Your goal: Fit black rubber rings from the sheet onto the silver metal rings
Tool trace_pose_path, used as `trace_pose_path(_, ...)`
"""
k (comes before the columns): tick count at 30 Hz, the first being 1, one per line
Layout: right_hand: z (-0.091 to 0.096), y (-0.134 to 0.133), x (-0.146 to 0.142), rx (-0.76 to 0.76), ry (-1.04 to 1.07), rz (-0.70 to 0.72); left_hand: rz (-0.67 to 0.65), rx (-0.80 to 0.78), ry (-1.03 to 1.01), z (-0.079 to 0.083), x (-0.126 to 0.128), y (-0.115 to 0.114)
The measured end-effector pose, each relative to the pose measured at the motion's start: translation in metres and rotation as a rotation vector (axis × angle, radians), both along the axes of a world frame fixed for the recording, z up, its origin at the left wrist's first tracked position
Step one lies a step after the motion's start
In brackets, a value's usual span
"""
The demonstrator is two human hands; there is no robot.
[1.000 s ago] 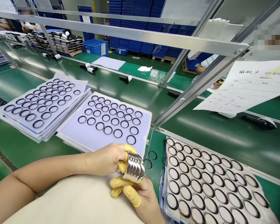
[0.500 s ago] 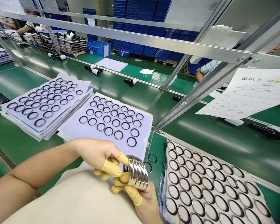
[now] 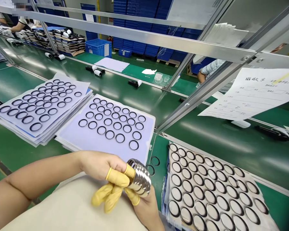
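Yellow-capped fingers (image 3: 113, 199) have been stretched out; the rings (image 3: 140, 178), held by left hand (image 3: 102, 165) and right hand (image 3: 147, 205), seem kept together.

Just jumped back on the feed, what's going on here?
The person's left hand and right hand, wearing yellow finger covers, grip a row of shiny metal rings. Similar rings lie spread on the middle paper stack, the left paper stack and the right-hand stack. Two loose rings lie on the green table.
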State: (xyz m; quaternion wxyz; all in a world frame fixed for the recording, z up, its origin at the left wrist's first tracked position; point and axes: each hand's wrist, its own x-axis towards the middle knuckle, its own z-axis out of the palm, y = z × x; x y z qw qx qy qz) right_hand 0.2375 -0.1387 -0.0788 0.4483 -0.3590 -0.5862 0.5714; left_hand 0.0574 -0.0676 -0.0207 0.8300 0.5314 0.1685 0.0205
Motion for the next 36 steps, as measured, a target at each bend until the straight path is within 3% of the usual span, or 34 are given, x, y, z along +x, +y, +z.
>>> trace_pose_path(3, 0.0, 0.004, -0.001, 0.005, -0.016, 0.041, -0.015, 0.038, 0.025, -0.003, 0.003, -0.002)
trace_pose_path(9, 0.001, 0.018, 0.01, 0.0, 0.132, 0.304, 0.021, 0.324, -0.034, -0.002, 0.004, -0.008)
trace_pose_path(12, -0.003, 0.021, 0.016, -0.014, 0.209, 0.318, -0.004, 0.359, 0.01, -0.002, 0.002, -0.012)
trace_pose_path(17, -0.009, 0.019, 0.022, -0.007, 0.205, 0.284, -0.105, 0.318, 0.084, 0.001, 0.001, -0.014)
trace_pose_path(20, -0.012, 0.016, 0.025, -0.003, 0.183, 0.226, -0.098, 0.227, 0.053, 0.0, 0.002, -0.014)
trace_pose_path(28, -0.01, 0.008, 0.032, 0.121, -0.024, 0.077, 0.22, 0.035, -0.035, -0.01, 0.011, -0.01)
trace_pose_path(33, -0.005, 0.007, 0.028, 0.237, -0.042, 0.047, 0.336, -0.059, 0.111, -0.013, 0.015, -0.007)
trace_pose_path(36, -0.003, 0.007, 0.026, 0.287, -0.083, 0.048, 0.333, -0.103, 0.129, -0.01, 0.016, -0.005)
